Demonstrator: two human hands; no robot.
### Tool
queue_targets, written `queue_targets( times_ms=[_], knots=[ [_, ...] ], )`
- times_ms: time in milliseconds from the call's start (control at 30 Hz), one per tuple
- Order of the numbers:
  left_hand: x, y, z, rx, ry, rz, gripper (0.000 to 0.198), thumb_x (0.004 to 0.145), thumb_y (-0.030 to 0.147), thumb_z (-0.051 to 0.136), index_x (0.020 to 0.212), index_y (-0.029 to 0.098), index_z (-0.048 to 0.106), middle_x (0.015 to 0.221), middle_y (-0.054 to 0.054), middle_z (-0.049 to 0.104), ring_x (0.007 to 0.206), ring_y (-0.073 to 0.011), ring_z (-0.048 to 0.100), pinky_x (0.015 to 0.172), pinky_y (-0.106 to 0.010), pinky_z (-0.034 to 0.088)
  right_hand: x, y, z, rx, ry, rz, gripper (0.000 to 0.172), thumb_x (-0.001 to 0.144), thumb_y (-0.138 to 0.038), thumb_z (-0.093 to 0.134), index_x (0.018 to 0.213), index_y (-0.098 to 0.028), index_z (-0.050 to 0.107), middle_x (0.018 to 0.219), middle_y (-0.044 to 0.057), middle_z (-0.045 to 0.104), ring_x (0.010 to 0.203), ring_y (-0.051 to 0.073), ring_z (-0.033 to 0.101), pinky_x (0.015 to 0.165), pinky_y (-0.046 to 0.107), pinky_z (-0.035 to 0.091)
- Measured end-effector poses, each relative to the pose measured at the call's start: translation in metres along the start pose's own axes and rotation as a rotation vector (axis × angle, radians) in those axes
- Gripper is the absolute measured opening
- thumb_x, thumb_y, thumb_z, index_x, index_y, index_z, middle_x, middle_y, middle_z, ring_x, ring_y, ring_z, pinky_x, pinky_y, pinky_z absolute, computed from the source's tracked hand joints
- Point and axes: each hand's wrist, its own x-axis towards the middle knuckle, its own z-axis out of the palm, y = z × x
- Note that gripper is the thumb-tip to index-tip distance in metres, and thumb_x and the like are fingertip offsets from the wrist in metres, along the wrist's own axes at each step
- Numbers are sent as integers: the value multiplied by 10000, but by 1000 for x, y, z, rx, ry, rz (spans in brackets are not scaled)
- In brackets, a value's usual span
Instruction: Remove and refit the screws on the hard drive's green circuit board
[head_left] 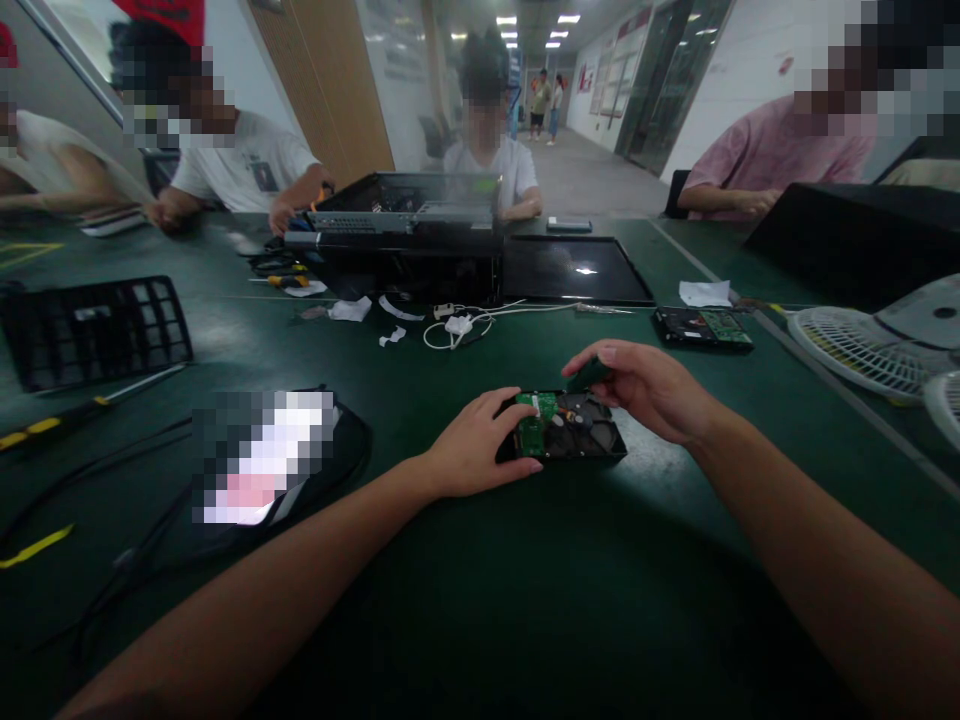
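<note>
A hard drive (589,440) lies on the green table with its green circuit board and dark metal underside facing up. My left hand (476,445) grips its left end, fingers along the far side and thumb along the near side. Over the far right corner of the drive, my right hand (649,385) pinches a short dark green object (589,374), perhaps a tool handle; its lower end is too small to make out. A second hard drive (705,328) rests farther back on the right, apart from both hands.
An opened computer case (405,250) and a black panel (577,268) stand ahead, with a white cable (457,328) before them. On the left are a lit phone (270,460), a screwdriver (97,402) and a black grille (97,330). A white fan (870,335) lies right. Several people sit around.
</note>
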Motion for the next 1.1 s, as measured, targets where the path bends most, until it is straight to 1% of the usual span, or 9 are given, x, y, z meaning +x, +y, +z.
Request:
queue_targets(
  times_ms=[67, 233, 300, 400, 600, 767, 833, 967, 1100],
  knots=[
    [0, 0, 0, 3, 2, 3, 745, 896, 674, 698, 1506, 298, 493, 1651, -123, 366, 1484, -381, 417, 1192, -583, 412, 0, 0, 1, 34, -36, 13, 235, 929, -382, 653, 945, -172, 757, 1072, 101, 722, 682, 136, 512, 578, 293, 413],
    [0, -2, 3, 8, 11, 14, 745, 895, 677, 697, 1503, 299, 491, 1648, -124, 366, 1482, -380, 416, 1194, -585, 406, 0, 0, 8, 160, -21, 41, 182, 947, -383, 662, 954, -202, 680, 1018, 74, 701, 637, 133, 541, 511, 279, 383],
    [0, -3, 3, 6, 14, 14, 749, 891, 684, 698, 1499, 297, 494, 1648, -124, 368, 1486, -382, 411, 1198, -587, 400, 1, -1, 10, 193, -4, 36, 188, 956, -389, 660, 1039, -221, 681, 1023, 61, 686, 636, 134, 545, 515, 285, 394],
    [0, -3, 3, 6, 10, 9, 756, 887, 696, 695, 1495, 291, 498, 1650, -126, 365, 1492, -386, 403, 1202, -588, 394, 0, -3, 11, 170, -2, 50, 280, 973, -430, 629, 1147, -224, 707, 1044, 71, 669, 649, 139, 528, 509, 294, 380],
    [0, -2, 1, -10, -3, -6, 754, 891, 695, 690, 1505, 309, 484, 1665, -110, 350, 1501, -390, 392, 1201, -606, 390, -2, -7, 9, 8, 70, 25, 228, 939, -401, 670, 962, -192, 757, 1027, 87, 689, 689, 146, 496, 583, 316, 409],
    [0, -2, 2, -6, 2, -8, 747, 889, 686, 699, 1500, 311, 491, 1665, -106, 350, 1499, -382, 396, 1204, -593, 393, -2, -5, 9, 75, 25, 34, 197, 928, -389, 690, 887, -197, 684, 1004, 81, 707, 673, 140, 523, 578, 310, 413],
    [0, -3, 3, -2, 6, -2, 752, 882, 684, 706, 1499, 310, 495, 1664, -107, 351, 1496, -382, 401, 1208, -590, 391, -1, -3, 9, 113, 13, 36, 191, 924, -394, 700, 916, -205, 672, 1003, 70, 704, 662, 137, 542, 555, 299, 402],
    [1, -2, 2, 4, 7, 8, 751, 890, 683, 697, 1501, 295, 495, 1660, -117, 352, 1497, -381, 400, 1214, -583, 385, 0, -1, 8, 152, -1, 40, 247, 944, -416, 674, 1093, -222, 705, 1029, 61, 687, 647, 135, 556, 535, 298, 407],
    [1, -2, 1, -1, 5, 7, 751, 889, 690, 696, 1498, 300, 492, 1659, -116, 354, 1497, -383, 401, 1213, -589, 384, 0, -1, 7, 123, -13, 73, 295, 964, -455, 628, 1048, -198, 745, 856, 67, 656, 649, 162, 536, 550, 319, 420]
  ],
)
